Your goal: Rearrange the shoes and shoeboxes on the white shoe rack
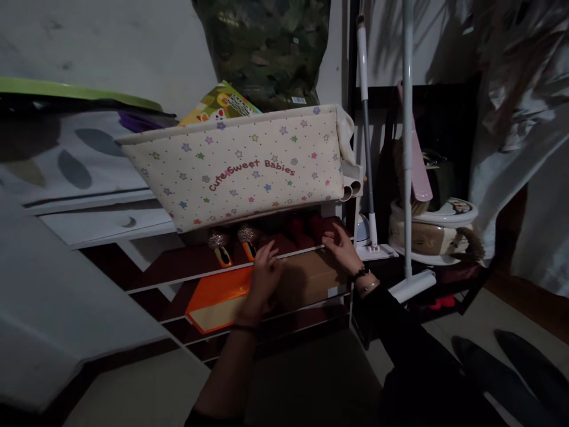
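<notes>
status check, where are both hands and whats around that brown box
Left hand open, flat on brown box front. Right hand open, fingers on the shelf edge above it. Orange bag beside box; star-print fabric bin overhangs above.

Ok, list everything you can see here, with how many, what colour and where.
fabric bin: 1, cream with stars, on top of the rack
book: 1, yellow-green, inside the bin
shoes: 2, sparkly with orange, upper shelf
cardboard box: 1, brown, lower shelf
orange bag: 1, left of the box
mop poles: 2, white, right of the rack
left hand: 1, against the box
right hand: 1, on the upper shelf edge
</notes>
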{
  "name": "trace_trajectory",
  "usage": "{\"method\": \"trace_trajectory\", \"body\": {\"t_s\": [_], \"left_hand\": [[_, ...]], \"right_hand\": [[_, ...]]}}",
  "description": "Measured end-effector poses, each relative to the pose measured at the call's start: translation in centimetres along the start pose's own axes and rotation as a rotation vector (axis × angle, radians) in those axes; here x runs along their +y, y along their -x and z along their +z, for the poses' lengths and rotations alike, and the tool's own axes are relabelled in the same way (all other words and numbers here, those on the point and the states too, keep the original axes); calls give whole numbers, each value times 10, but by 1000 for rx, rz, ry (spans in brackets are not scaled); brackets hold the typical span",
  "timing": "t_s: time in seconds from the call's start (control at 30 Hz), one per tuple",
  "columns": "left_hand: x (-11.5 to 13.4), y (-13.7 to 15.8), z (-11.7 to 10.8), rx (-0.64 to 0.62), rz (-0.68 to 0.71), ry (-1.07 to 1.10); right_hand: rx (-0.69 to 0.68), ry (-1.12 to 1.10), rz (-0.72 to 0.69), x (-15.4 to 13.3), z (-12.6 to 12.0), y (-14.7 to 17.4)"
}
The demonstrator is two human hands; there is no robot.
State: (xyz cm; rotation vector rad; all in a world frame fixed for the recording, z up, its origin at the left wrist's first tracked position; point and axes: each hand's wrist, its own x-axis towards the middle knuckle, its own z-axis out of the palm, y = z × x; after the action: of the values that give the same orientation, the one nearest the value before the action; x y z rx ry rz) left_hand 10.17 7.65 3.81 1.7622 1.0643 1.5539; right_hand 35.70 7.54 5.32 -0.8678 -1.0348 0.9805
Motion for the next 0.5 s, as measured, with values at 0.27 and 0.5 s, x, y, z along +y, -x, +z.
{"method": "trace_trajectory", "body": {"t_s": [0.27, 0.5], "left_hand": [[17, 90, -38, 127, -244, 183], [43, 93, -14, 4, -431, 748]], "right_hand": [[-18, -407, 139, 8, 13, 93], [-153, -617, 390, 6, 57, 104]]}}
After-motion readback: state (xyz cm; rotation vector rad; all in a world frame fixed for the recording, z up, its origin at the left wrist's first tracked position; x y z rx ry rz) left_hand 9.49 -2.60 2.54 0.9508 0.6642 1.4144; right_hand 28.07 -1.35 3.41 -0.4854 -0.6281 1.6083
